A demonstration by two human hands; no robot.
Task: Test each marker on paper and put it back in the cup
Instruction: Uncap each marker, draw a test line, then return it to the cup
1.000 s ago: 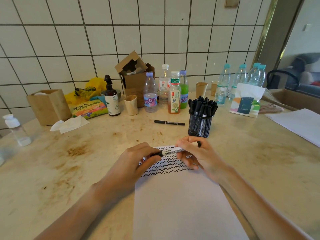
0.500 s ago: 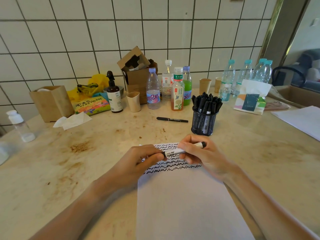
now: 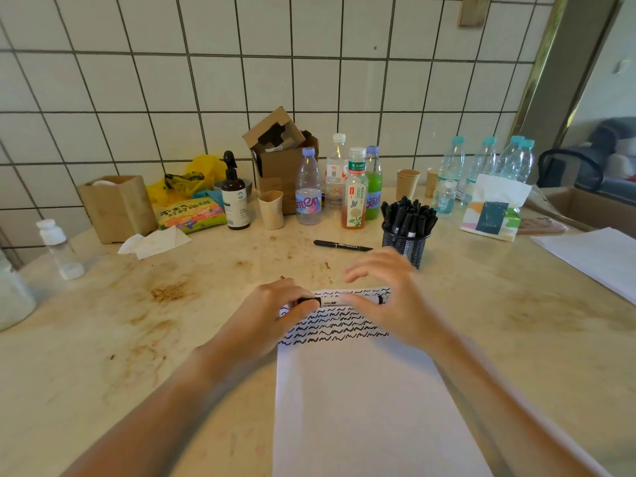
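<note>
A white-barrelled marker [image 3: 333, 301] lies level just above the top of the white paper [image 3: 361, 407], which carries several rows of black squiggles. My left hand [image 3: 272, 315] grips its black left end, fingers curled round it. My right hand [image 3: 392, 297] is at the marker's right part with its fingers lifted and spread; only the thumb touches the barrel, and the hand is blurred. Right behind that hand stands the black mesh cup [image 3: 406, 246], full of black markers. One more black marker [image 3: 340, 245] lies loose on the table to the left of the cup.
Bottles [image 3: 354, 191], paper cups [image 3: 272, 208], a cardboard box [image 3: 278, 156], a pump bottle [image 3: 234, 197] and a tissue pack [image 3: 492, 215] line the back of the stained table. A second sheet [image 3: 592, 256] lies at the right. A small white bottle [image 3: 58, 246] stands at the left.
My right hand's fingers have lifted off the marker and spread apart; before, they were curled round it. My left hand keeps its hold on the left end.
</note>
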